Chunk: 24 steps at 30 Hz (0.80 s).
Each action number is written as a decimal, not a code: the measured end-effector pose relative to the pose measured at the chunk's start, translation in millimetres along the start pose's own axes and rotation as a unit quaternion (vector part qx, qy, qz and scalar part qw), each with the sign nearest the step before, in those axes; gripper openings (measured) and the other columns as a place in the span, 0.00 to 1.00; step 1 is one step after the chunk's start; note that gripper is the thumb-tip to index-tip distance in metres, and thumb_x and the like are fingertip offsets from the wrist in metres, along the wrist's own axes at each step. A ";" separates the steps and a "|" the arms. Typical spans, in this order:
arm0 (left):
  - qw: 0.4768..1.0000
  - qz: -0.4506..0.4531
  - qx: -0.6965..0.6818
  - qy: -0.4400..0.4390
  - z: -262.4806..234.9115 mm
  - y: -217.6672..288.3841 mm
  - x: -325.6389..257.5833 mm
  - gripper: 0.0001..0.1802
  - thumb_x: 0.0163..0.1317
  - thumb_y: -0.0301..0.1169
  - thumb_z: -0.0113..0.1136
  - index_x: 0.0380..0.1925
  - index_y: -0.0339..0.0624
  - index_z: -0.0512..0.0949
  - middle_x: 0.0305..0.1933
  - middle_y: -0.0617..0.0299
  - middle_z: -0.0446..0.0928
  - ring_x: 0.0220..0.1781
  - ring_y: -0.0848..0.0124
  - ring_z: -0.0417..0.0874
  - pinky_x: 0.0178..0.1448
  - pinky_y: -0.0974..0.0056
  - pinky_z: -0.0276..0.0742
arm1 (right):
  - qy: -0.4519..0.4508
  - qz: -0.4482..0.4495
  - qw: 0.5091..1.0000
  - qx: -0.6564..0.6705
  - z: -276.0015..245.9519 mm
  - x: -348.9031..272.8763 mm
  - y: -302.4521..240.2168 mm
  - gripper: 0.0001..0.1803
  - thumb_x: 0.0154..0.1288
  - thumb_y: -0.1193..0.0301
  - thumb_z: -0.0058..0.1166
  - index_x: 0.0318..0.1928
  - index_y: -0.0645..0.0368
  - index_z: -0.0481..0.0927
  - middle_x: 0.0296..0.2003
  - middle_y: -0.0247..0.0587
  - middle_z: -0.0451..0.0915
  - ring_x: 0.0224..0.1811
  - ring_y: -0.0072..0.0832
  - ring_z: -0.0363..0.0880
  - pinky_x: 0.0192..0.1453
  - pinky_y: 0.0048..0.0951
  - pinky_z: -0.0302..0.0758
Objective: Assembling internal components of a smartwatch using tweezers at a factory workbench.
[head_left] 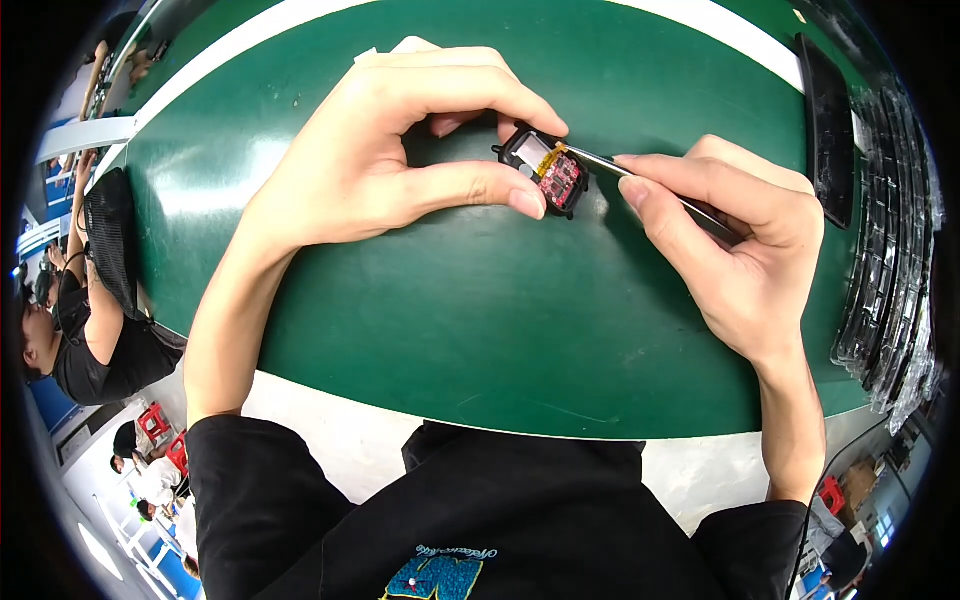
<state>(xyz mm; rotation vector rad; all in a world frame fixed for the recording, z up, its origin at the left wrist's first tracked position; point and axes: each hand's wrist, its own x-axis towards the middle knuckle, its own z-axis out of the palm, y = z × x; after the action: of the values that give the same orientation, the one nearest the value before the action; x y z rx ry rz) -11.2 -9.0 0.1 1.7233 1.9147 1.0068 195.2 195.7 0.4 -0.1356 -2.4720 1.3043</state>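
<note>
Green mat with a white border covers the surface [480,330]; busy workshop floor below it, another person seated at far left, red stools further down. Stack of clear plastic trays [895,260] along the right edge, a dark flat slab [828,130] beside them.

Small black device housing [545,168], opened up, red circuit board and a silvery part exposed inside. It sits above the mat's centre, pinched in the left hand [385,150]: thumb tip on its near side, index finger curled over the top, other fingers tucked behind. Can't tell if it also rests on the mat.

Right hand [735,235] is closed in a pen-style grip on metal tweezers [640,180], tips touching the housing's upper right edge near a small yellowish strip.

Handling judgement:
- Housing looks light and rigid, a plastic shell. Held by fingertip pressure alone it probably rotates easily if the tweezers push sideways.
- Exposed board and the yellowish strip look fragile; likely a flex or tape that tears or creases under prying.
- Best hold is the outer rim, opposite sides, as now. Keep fingers off the open face and the board.
- Smooth shell, small contact area: may slip. Bracing it against the mat would steady it.
- Tweezers are stiff and pointed, so light force only; a slip would gouge components.
</note>
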 end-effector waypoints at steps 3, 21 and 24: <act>1.000 0.008 0.001 -0.002 -0.3 -0.8 0.3 0.29 0.51 0.42 0.89 0.54 0.45 0.94 0.44 0.65 0.90 0.40 0.73 0.79 0.45 0.64 0.66 | 0.000 0.001 1.000 -0.005 -0.1 0.0 -0.6 0.09 0.68 0.83 0.73 0.47 0.65 0.96 0.23 0.28 0.78 0.23 0.11 0.65 0.27 0.23 0.54; 0.999 0.018 0.028 -0.003 1.7 1.9 1.4 0.31 0.49 0.42 0.90 0.54 0.46 0.93 0.43 0.66 0.88 0.38 0.72 0.76 0.44 0.65 0.66 | -0.014 -0.010 1.000 -0.006 0.8 1.0 2.2 0.09 0.68 0.82 0.73 0.48 0.64 0.96 0.23 0.30 0.78 0.22 0.12 0.66 0.27 0.24 0.55; 0.999 0.010 0.045 -0.007 -0.7 2.0 0.4 0.31 0.49 0.42 0.90 0.54 0.46 0.93 0.42 0.66 0.88 0.37 0.73 0.76 0.44 0.65 0.67 | -0.009 -0.010 1.000 -0.005 0.4 1.2 0.5 0.09 0.68 0.82 0.73 0.48 0.65 0.96 0.23 0.30 0.79 0.23 0.12 0.67 0.27 0.24 0.56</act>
<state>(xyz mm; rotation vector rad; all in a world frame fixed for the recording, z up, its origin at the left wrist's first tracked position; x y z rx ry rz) -10.3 -8.8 2.1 1.7960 1.9653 0.9258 193.9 196.0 0.1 -0.1011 -2.4882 1.2915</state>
